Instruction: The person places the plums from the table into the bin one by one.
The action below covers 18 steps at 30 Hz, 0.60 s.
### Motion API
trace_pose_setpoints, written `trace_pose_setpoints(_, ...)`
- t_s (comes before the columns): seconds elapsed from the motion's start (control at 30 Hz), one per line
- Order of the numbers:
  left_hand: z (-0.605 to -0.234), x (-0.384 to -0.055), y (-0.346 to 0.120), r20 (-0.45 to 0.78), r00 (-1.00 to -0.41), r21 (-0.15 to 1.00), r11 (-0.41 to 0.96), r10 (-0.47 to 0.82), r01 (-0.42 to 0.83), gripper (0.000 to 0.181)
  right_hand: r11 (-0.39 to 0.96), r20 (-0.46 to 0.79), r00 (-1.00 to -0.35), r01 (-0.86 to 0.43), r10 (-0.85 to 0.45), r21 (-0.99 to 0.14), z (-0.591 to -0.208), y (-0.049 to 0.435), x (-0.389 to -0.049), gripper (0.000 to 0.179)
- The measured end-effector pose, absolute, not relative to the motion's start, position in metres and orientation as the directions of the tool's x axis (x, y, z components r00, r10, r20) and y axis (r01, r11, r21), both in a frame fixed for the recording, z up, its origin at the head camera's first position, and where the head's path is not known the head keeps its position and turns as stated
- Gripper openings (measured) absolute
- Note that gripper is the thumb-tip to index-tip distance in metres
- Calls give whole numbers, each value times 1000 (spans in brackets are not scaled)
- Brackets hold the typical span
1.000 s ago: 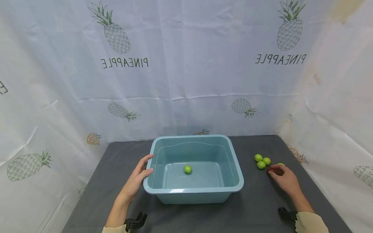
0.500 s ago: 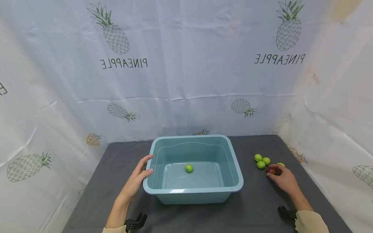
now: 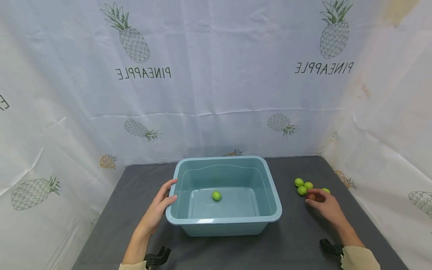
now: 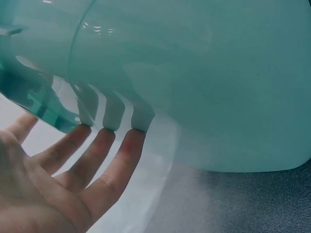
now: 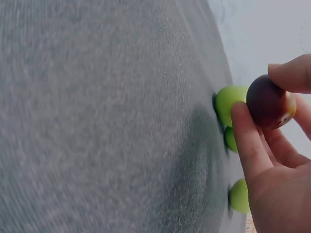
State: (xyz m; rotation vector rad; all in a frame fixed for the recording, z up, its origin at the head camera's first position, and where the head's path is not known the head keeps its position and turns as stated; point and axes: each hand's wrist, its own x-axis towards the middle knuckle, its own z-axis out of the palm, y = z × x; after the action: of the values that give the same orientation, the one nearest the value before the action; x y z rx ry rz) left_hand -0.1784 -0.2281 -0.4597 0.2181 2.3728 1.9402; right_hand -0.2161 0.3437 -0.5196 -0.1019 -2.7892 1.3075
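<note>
- Pinched between thumb and fingertips of the right hand (image 3: 328, 209): dark red fruit (image 5: 265, 104), shiny, with a yellowish patch on one side.
- Located well to the right of the blue-green tub (image 3: 222, 221); impossible to tell whether touching the grey tabletop (image 3: 256, 255).
- Clustered just beyond, leftward: three green fruits (image 3: 302, 191).
- Partly hidden behind the right hand: fourth green fruit (image 3: 326, 190).
- Lying on the tub's floor: single green fruit (image 3: 216, 195).
- Laid against the tub's left side: left hand (image 3: 158, 208), fingers nearly straight, tips touching rim and outer wall.
- Worn at both wrists: black mounts (image 3: 158, 258), beside cream sleeves (image 3: 360, 258).
- Hung behind: pale sheet (image 3: 216, 86), pineapple-printed.
</note>
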Motion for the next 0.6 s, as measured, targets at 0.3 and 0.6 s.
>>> trace_pose_setpoints(0.3, -460, -179, -227, 33, -988, 978, 198, 149, 63, 52, 549, 38, -999, -14, 33, -836, -517, 337, -213, 51)
trace_pose_setpoints(0.6, -459, -179, -227, 30, -988, 979, 195, 149, 60, 53, 547, 9, -1000, 5, 24, -837, -506, 320, -212, 55)
